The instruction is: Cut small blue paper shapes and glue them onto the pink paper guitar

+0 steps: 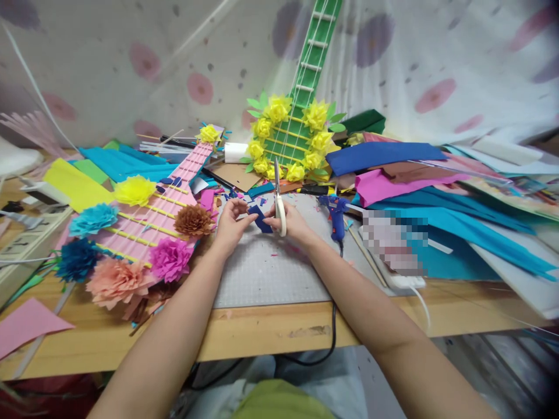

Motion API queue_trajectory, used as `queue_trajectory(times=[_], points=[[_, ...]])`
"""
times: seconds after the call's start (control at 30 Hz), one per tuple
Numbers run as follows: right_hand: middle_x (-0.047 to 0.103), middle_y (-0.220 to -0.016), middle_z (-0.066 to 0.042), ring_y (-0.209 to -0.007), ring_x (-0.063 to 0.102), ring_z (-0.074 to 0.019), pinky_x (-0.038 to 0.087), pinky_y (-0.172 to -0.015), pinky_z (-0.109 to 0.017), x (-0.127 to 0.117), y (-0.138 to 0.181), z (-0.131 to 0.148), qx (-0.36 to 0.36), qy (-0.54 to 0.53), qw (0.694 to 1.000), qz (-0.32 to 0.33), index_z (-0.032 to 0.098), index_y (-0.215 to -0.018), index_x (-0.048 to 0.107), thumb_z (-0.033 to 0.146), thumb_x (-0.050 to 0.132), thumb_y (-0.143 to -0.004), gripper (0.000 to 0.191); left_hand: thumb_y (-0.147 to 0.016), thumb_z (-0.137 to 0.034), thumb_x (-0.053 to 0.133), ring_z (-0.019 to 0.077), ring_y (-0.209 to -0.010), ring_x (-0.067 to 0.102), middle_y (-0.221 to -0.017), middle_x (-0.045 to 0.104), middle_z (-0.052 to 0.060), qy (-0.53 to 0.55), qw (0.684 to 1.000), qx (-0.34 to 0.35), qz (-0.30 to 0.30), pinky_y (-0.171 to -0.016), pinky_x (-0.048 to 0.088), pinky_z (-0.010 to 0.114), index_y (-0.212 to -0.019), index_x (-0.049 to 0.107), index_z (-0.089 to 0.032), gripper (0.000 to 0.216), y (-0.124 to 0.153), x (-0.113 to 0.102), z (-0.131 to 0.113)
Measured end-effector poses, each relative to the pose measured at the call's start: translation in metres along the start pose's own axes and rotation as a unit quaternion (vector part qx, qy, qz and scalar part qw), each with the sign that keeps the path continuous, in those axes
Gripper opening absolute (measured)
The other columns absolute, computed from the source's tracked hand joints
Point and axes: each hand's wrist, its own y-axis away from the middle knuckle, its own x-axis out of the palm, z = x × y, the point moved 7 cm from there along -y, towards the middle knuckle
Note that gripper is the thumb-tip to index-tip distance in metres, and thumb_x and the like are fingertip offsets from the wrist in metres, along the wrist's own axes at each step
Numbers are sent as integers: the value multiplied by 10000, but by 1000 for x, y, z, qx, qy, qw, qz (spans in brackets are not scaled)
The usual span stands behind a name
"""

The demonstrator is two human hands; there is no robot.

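Note:
A small dark blue piece of paper (261, 219) is pinched between the fingertips of my left hand (233, 223), over the grey cutting mat (262, 279). My right hand (294, 221) has its fingers round the white-handled scissors (280, 214), whose blades point up and away. Its thumb also touches the right edge of the blue paper. To the left lies a pink paper guitar (161, 212) edged with paper flowers. Behind my hands stands a green guitar (301, 122) ringed with yellow flowers.
A blue glue gun (336, 216) sits right of my hands, its black cord (334, 326) hanging over the table edge. Crepe paper sheets (458, 233) pile up at the right. A power strip (30, 250) lies at far left. Blue scraps litter the mat's far end.

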Motion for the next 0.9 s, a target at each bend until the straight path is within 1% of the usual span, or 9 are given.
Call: queue_trajectory(times=[0.07,0.17,0.23,0.3,0.37,0.5,0.73,0.8,0.9], points=[[621,-796,-13,-657,562,-137,426,-603,-270,-8,1,4,-36,78,995,-50,207,-786,455,329,653,-638,276,-529,-139,761,106,-803,570,-812,573,-19,51,998,-32,-7,-798,447,248,-846,504,-181,410,2,2,1],[634,-808,-27,-733,581,-180,406,-656,-289,-15,7,14,-84,256,956,-117,218,-825,491,306,567,-706,166,-649,-200,697,136,-830,607,-832,610,22,172,972,-158,-4,-856,464,314,-853,520,-167,271,10,11,10],[631,-783,-37,-734,580,-197,390,-649,-287,-12,10,20,-107,345,925,-120,217,-824,511,298,537,-715,139,-758,-255,597,155,-807,624,-819,627,59,223,941,-253,24,-839,489,339,-842,546,-144,148,18,22,17],[630,-773,-42,-721,576,-195,383,-635,-279,-6,13,22,-129,378,911,-104,214,-813,518,299,518,-724,123,-811,-225,524,153,-777,632,-818,643,90,239,922,-301,54,-802,511,317,-848,574,-110,131,23,30,21],[631,-781,-36,-716,574,-183,391,-633,-271,-2,13,22,-138,367,916,-87,216,-811,519,294,509,-733,111,-792,-111,519,129,-743,636,-831,659,93,232,924,-299,61,-757,519,262,-885,584,-88,117,24,31,22],[642,-868,-12,-752,589,-166,430,-680,-282,-4,12,16,-129,273,950,-79,234,-917,520,251,530,-731,187,-694,55,517,99,-722,647,-899,683,73,192,947,-257,17,-688,511,199,-1012,543,-118,362,20,21,23],[617,-990,-27,-772,590,-148,475,-708,-311,-6,3,-2,-120,84,987,-64,234,-936,468,293,613,-702,282,-642,76,484,117,-770,657,-975,670,96,181,956,-229,0,-618,495,183,-1010,506,-119,417,17,19,18],[591,-1063,-40,-772,579,-142,477,-704,-309,-5,2,-4,-118,69,989,-50,239,-967,443,325,677,-655,399,-629,73,504,119,-791,653,-980,667,81,172,959,-223,0,-651,498,198,-1019,496,-132,441,18,20,17],[547,-1164,-55,-800,566,-147,464,-728,-314,2,5,2,-136,114,984,-3,254,-1031,412,331,751,-576,573,-627,57,542,107,-761,643,-939,668,63,163,960,-225,-24,-731,500,234,-1018,489,-137,440,18,16,18]])
